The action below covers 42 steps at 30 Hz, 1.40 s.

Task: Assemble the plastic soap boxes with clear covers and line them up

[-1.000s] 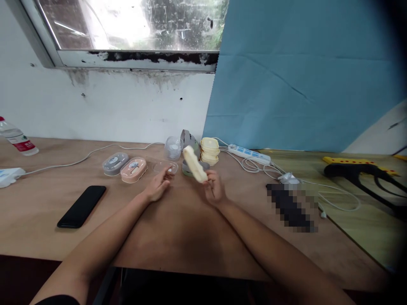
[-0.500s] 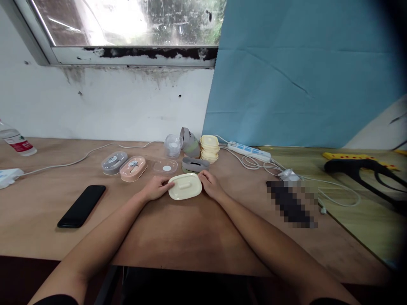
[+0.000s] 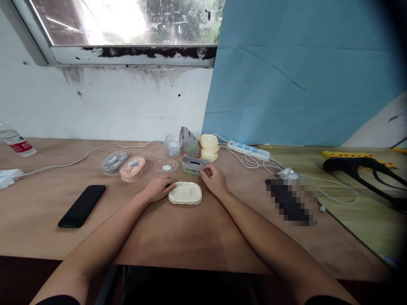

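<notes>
A cream oblong plastic tray [image 3: 185, 193] with a raised rim lies flat on the table. Beside its left end is my left hand [image 3: 158, 189], fingers loosely curved and apart, one fingertip touching the rim. My right hand [image 3: 215, 178] has its thumb and forefinger bent together at the right end of a grey oval ring with a green lower edge [image 3: 192, 168]. Its fingertips seem to pinch that ring, though the contact is small. Left of the ring lies a clear lid [image 3: 165, 165] with a white round sticker.
Lidded grey [image 3: 114, 163] and pink [image 3: 133, 167] boxes stand to the left. Behind are stacked clear lids [image 3: 172, 146], grey-green rings [image 3: 190, 143] and stacked cream trays [image 3: 209, 146]. A phone [image 3: 82, 206], bottle [image 3: 17, 140], power strip [image 3: 248, 150] and cables also occupy the table.
The cream tray has gone from tilted between both hands to flat on the table, and its recessed side now shows. My right hand has left it and moved to the grey-green ring.
</notes>
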Motion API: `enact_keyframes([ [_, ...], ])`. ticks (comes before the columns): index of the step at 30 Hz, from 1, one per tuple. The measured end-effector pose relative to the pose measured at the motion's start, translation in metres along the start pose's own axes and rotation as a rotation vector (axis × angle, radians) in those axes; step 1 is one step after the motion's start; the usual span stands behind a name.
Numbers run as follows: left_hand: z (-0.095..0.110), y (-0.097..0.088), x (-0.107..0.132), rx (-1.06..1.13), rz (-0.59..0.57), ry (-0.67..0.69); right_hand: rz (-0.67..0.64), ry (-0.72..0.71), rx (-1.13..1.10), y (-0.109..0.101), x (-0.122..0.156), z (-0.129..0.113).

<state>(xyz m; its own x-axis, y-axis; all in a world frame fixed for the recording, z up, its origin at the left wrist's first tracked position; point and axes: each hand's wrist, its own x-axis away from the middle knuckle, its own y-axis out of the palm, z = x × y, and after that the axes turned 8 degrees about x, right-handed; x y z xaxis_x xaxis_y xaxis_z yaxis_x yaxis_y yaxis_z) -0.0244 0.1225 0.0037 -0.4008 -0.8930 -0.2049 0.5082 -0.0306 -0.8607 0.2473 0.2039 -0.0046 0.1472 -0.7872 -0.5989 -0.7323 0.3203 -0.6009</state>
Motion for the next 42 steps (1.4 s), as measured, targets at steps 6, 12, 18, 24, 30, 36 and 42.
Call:
enact_keyframes([
  [6, 0.001, 0.0, 0.0, 0.062, 0.05, -0.021, 0.116, -0.037, 0.062, 0.004, -0.005, 0.013],
  [12, -0.003, -0.003, 0.0, 0.102, 0.088, -0.039, -0.013, -0.011, -0.005, 0.014, -0.007, 0.031],
  [18, -0.005, -0.002, 0.002, 0.131, 0.181, 0.006, 0.086, -0.008, -0.081, 0.003, -0.002, 0.018],
  [24, -0.011, 0.001, 0.004, 0.094, 0.405, 0.107, 0.04, -0.254, -0.156, -0.004, 0.021, -0.004],
  [30, -0.007, -0.001, 0.006, -0.074, 0.45, 0.421, -0.065, -0.295, -0.199, -0.005, 0.033, -0.016],
  [36, 0.002, -0.002, 0.002, -0.097, 0.458, 0.579, -0.092, -0.117, -0.354, -0.006, 0.022, -0.022],
  [42, 0.008, -0.003, 0.002, -0.009, 0.433, 0.451, -0.198, -0.054, -0.368, -0.006, 0.015, -0.019],
])
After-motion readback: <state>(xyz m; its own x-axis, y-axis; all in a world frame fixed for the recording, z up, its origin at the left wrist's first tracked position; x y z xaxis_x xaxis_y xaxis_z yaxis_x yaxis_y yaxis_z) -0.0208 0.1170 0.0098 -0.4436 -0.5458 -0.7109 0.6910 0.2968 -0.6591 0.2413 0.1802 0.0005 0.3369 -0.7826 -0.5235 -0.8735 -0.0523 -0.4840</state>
